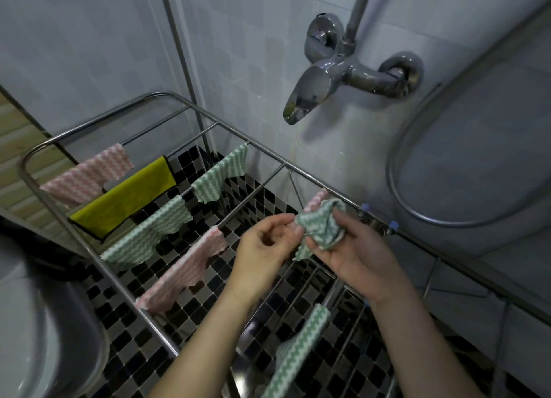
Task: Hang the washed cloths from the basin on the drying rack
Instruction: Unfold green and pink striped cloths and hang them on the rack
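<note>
A crumpled green-and-white cloth (323, 229) is held between both hands above the metal drying rack (92, 254). My right hand (354, 260) cups it from below and the right. My left hand (262, 248) pinches its left corner. On the rack's bars hang a pink cloth (89, 174), a yellow cloth (125, 198), two green cloths (220, 174) (149, 233), another pink cloth (185, 269) and a green cloth (295, 350) near the bottom. A pink cloth edge (316, 201) shows behind the held one.
A chrome tap (325, 78) juts from the tiled wall above the rack. A shower hose (396, 189) loops at the right. A steel basin (59, 323) sits at the lower left. The floor below is black-and-white mosaic tile (268, 201).
</note>
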`<state>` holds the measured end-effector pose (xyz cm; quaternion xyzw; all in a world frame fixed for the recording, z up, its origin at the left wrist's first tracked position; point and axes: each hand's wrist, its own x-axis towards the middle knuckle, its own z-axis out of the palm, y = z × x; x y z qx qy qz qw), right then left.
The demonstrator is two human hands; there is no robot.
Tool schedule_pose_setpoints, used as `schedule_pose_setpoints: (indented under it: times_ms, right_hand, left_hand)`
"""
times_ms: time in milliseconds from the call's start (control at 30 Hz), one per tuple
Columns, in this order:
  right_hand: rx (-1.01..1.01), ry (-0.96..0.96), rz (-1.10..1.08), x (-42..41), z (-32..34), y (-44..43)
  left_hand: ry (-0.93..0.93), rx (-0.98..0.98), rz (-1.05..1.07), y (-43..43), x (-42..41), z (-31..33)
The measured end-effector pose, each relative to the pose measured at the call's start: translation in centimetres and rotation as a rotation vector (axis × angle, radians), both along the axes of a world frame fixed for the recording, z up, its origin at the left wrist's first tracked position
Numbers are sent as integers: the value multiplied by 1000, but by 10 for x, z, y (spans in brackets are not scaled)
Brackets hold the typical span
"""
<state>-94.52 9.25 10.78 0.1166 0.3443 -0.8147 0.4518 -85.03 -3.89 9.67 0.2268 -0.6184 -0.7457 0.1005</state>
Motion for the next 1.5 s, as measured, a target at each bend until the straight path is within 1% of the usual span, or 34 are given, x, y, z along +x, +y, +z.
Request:
schedule_pose_setpoints:
  times_ms: [100,167,267,333,400,467,533,600,633,667,767,833,933,1000,1067,1167,1233,1267,1333,1400,1433,1467,1500]
  right_hand:
    - [-26,39,42,14,6,8]
    - [-47,63,69,23,10,17]
    - [-57,90,111,33,15,27]
    - [-19,94,115,40,18,34]
    - [69,121,107,47,22,39]
    - [194,233,136,57,29,45]
    - [412,464,233,66,38,52]
    - [675,716,360,76,55,61]
    - [731,825,384,79,61,63]
    - [716,911,386,83,65,63]
    - [494,1020,369,90,68,61]
    - [506,1044,299,94,63,59]
    - [575,955,188,97,58,60]
    - [581,836,95,98,58,63]
    - [552,690,-43,97,59,67]
    - [469,533,-185,94,62,74]
    - [394,420,-216,92,64,77]
    - [345,352,-223,91,66,79]
    - [260,247,-237,87,67,84]
    - [227,250,-215,84,69,90]
    - [230,284,-187,85,69,93]
    - [245,334,-157,85,70,97]
    - [275,403,-123,85,70,101]
  left_hand:
    - [26,-42,25,14,11,8]
    - [37,-16,78,24,21,15]
    - [39,61,90,33,32,24]
    - [60,120,91,39,39,29]
    - [79,161,99,43,43,34]
    - [102,209,124,48,48,41]
    - [131,286,136,52,51,47]
    - [142,322,155,56,55,54]
    - [144,334,159,58,57,56]
    - [144,340,158,60,58,59]
    - [152,337,122,70,62,65]
    - [137,314,109,74,65,68]
    - [106,196,111,77,68,70]
    - [115,92,125,76,70,71]
    - [124,71,113,73,74,74]
    - [95,81,-49,72,82,82]
    - [45,-9,-133,73,86,85]
    - [5,-115,-162,72,87,84]
    - [-109,-431,-224,70,87,81]
    - [-163,-796,-242,70,87,79]
    - [-129,-912,-215,72,87,80]
    - [-66,-971,-175,74,85,81]
    - [-4,-977,-133,74,84,82]
